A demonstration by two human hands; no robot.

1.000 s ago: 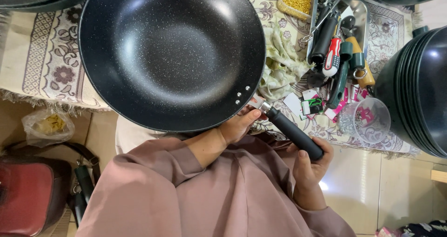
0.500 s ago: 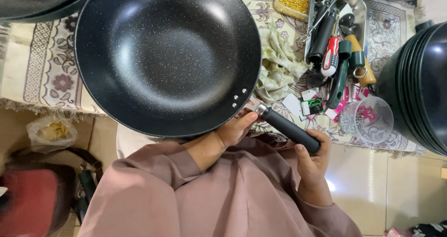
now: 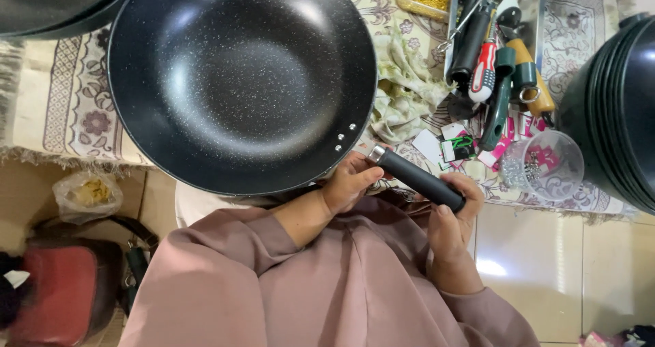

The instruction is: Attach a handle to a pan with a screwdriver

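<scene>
Nearest the camera, at the bottom of the frame, are the person's dusty-pink sleeves point(image 3: 286, 285). Just above them, at centre, the left hand point(image 3: 349, 183) curls its fingers around the metal-collared near end of the straight black pan handle point(image 3: 416, 178), right where it meets the pan; the grip is closed on that end. To the right, the right hand point(image 3: 456, 217) wraps the outer end of the same handle, its grip also closed, thumb lying along the top. The handle runs diagonally from centre down to the right.

Beyond the hands, the large round black speckled non-stick wok point(image 3: 239, 81) fills the upper left and centre, with two rivets showing on its inner wall near the handle. It lies over a patterned cream cloth point(image 3: 75, 108) with a fringe.

Right of the wok lies a crumpled pale green rag point(image 3: 406, 88), then a metal tray of tools point(image 3: 529, 6), among them a red-handled screwdriver point(image 3: 483, 70). A clear plastic cup point(image 3: 542, 164) stands at mid right, beside a stack of black pans point(image 3: 621, 108) at the right edge.

At the lower left, on the tiled floor, sits a red bag point(image 3: 58, 296).
</scene>
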